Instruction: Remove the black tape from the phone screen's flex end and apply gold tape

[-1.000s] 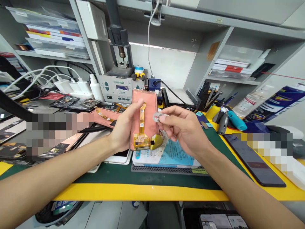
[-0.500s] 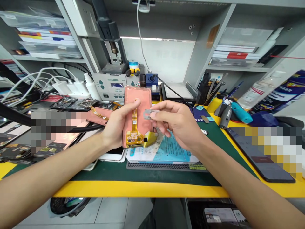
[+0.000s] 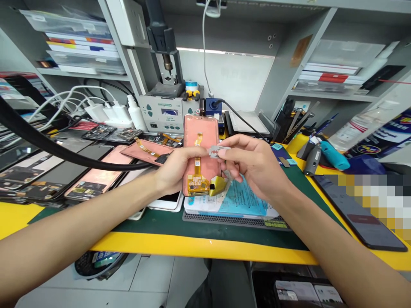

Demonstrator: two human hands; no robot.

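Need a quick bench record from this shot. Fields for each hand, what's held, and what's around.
left hand: holds display panel, pink backing showing
right hand: pinches silver tag between thumb and fingers
panel detail: gold flex cable runs down the backing
below hands: blue printed sheet on green mat
left of hands: spare panels
behind: rework station
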